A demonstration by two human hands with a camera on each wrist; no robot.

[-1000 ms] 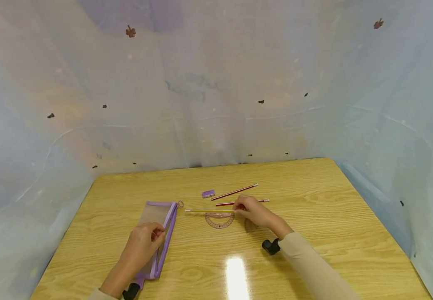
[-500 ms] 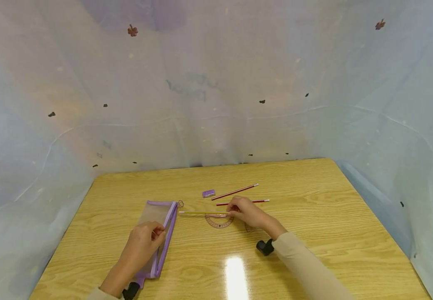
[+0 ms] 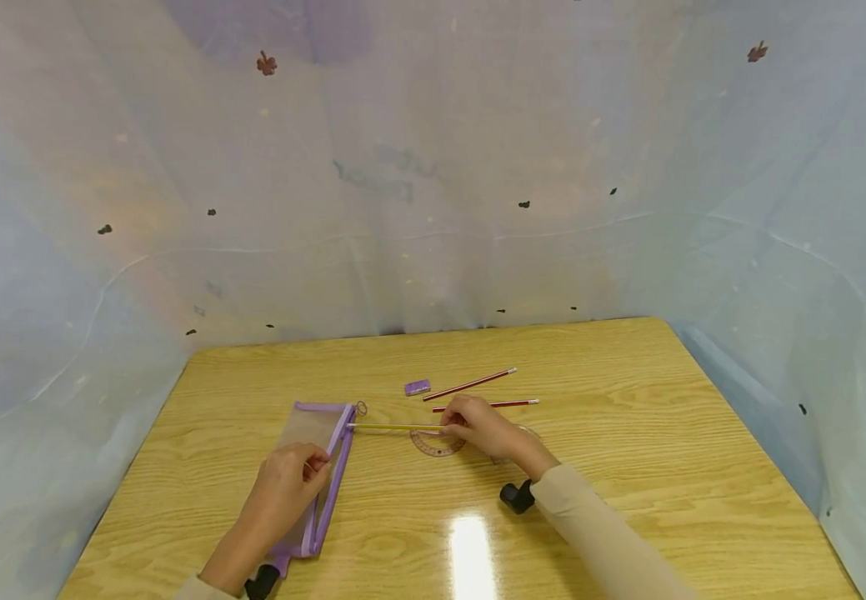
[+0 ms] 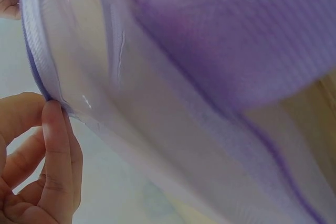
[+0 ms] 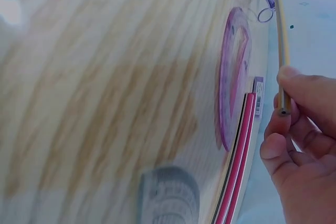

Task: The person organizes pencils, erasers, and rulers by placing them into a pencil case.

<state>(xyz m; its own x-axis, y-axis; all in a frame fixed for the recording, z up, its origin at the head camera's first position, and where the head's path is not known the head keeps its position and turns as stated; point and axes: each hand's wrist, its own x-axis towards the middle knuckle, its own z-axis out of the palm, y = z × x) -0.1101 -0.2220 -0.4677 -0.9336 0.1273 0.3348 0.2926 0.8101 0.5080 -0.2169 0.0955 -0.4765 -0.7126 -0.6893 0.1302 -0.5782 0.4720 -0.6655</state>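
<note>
A purple-edged see-through pencil case lies at the left of the table, its zip side standing apart. My left hand rests over it; in the left wrist view thumb and finger pinch the zip edge. Between the thumb and fingers of my right hand is a yellow pencil, held level near one end. Its white-tipped far end overlaps the case's zip edge near the ring. In the right wrist view the dark lead end of the pencil faces the camera.
Beneath the right hand lies a pink protractor, with a clear curved measuring piece by the wrist. Behind are two red pencils, one slanted and one level, plus a purple eraser. A patterned curtain hangs behind the table.
My right hand has moved left with the yellow pencil, bringing its white-tipped end to the pencil case's edge. The left hand and the case have stayed put.
</note>
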